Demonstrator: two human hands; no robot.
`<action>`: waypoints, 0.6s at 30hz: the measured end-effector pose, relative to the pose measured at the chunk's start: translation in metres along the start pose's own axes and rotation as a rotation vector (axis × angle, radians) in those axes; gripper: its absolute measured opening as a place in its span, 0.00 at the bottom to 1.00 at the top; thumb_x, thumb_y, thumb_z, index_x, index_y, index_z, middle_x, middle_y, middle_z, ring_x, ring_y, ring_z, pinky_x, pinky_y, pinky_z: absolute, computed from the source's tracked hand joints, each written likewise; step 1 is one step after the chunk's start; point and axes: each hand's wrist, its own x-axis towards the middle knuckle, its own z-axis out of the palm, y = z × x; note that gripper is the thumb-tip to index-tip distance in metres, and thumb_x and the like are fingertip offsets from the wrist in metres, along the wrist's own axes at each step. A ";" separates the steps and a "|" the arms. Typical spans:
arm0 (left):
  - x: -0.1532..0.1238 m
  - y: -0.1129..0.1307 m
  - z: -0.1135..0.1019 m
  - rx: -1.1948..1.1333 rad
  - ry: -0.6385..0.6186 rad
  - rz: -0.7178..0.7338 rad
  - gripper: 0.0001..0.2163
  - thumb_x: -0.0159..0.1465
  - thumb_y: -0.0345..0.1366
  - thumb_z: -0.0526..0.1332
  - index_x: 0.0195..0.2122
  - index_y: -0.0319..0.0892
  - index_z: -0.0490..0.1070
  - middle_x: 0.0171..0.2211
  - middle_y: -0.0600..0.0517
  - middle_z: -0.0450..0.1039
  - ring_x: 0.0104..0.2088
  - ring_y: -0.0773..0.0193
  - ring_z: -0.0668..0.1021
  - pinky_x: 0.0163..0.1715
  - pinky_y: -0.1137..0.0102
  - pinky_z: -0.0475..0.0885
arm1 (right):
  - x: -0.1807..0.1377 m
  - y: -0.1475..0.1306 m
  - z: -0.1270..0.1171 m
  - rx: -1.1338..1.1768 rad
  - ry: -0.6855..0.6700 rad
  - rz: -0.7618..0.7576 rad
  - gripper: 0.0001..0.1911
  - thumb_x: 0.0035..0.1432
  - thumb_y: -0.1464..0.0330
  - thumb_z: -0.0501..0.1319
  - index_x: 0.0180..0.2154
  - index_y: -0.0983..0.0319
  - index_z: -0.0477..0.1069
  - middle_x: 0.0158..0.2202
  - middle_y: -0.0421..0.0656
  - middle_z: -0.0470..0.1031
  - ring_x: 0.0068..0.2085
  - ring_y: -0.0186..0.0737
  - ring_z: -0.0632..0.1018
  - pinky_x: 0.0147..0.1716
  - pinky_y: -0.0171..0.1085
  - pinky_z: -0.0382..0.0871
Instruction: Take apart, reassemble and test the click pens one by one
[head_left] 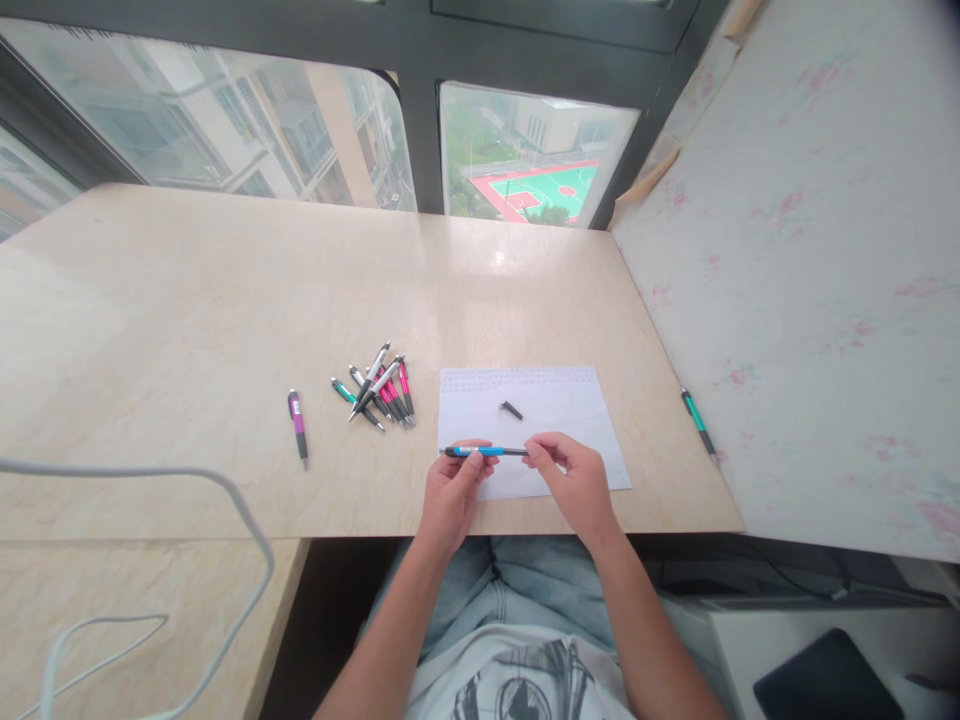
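Blue pen (484,451): held level between both hands, lengthwise along the near edge of the desk (225,300), over the near left corner of the paper sheet (555,395).
Left hand (452,490): pinched on the blue barrel, thumb on top, fingers curled beneath; wrist past the near edge of the desk.
Right hand (574,480): fingertips closed on the dark thin end of the same pen, resting over the near part of the sheet.
Hands: near each other, joined only by the pen.
Paper sheet: white, flat, close to the near edge, right of the desk's middle; faint lines of writing along its far edge, too small to read.
Small black part (511,409): lying alone on the sheet, just beyond the pen, touching neither hand.
Pile of pens (379,390): pink, green and silver-black, crossed over one another, just left of the sheet.
Purple pen (298,428): alone, left of the pile, apart from it.
Green pen (698,423): at the right edge of the desk, against the flowered wall covering (810,300).
White cable (150,560): looped over the near left corner, well apart from the hands.
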 end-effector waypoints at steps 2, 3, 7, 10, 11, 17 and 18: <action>0.000 0.001 0.001 -0.010 0.004 -0.007 0.10 0.57 0.37 0.70 0.38 0.38 0.79 0.29 0.49 0.78 0.32 0.68 0.77 0.36 0.74 0.72 | 0.000 -0.002 -0.002 -0.046 0.042 -0.038 0.07 0.61 0.63 0.62 0.35 0.59 0.76 0.32 0.43 0.79 0.34 0.41 0.80 0.35 0.39 0.75; 0.000 0.001 0.001 -0.020 0.010 -0.009 0.10 0.57 0.37 0.70 0.37 0.38 0.79 0.29 0.49 0.78 0.32 0.68 0.77 0.35 0.75 0.72 | 0.000 -0.003 -0.004 -0.069 0.059 -0.061 0.06 0.60 0.64 0.62 0.35 0.59 0.76 0.34 0.43 0.80 0.35 0.41 0.80 0.35 0.38 0.74; 0.002 0.002 0.000 -0.077 0.044 -0.017 0.11 0.55 0.38 0.72 0.36 0.38 0.79 0.28 0.49 0.78 0.30 0.69 0.76 0.33 0.76 0.72 | 0.002 -0.009 -0.012 -0.106 0.069 -0.142 0.05 0.60 0.67 0.62 0.37 0.58 0.76 0.37 0.43 0.79 0.39 0.41 0.78 0.34 0.38 0.74; 0.003 0.000 -0.002 -0.098 0.048 -0.018 0.11 0.55 0.37 0.71 0.36 0.37 0.79 0.29 0.48 0.78 0.30 0.69 0.77 0.33 0.76 0.72 | 0.002 -0.013 -0.017 -0.109 0.056 -0.172 0.05 0.60 0.69 0.62 0.38 0.58 0.76 0.38 0.43 0.79 0.40 0.41 0.78 0.35 0.38 0.74; 0.003 0.000 -0.003 -0.105 0.046 -0.015 0.10 0.56 0.37 0.71 0.37 0.37 0.79 0.29 0.48 0.78 0.31 0.69 0.77 0.33 0.76 0.72 | 0.002 -0.014 -0.020 -0.111 0.052 -0.175 0.05 0.60 0.69 0.62 0.38 0.58 0.76 0.38 0.44 0.79 0.40 0.41 0.78 0.35 0.38 0.74; 0.004 -0.001 -0.006 -0.183 0.045 -0.017 0.10 0.57 0.36 0.71 0.38 0.38 0.79 0.32 0.48 0.78 0.32 0.70 0.77 0.33 0.76 0.73 | 0.002 0.002 -0.037 -0.063 0.123 -0.098 0.05 0.58 0.67 0.63 0.38 0.58 0.76 0.39 0.44 0.78 0.42 0.43 0.78 0.36 0.39 0.74; 0.004 -0.001 -0.006 -0.187 0.047 -0.017 0.10 0.57 0.36 0.71 0.38 0.38 0.79 0.32 0.48 0.78 0.32 0.70 0.77 0.33 0.77 0.73 | 0.003 0.007 -0.039 -0.050 0.145 -0.076 0.06 0.58 0.66 0.64 0.38 0.58 0.76 0.39 0.44 0.78 0.41 0.43 0.78 0.37 0.39 0.74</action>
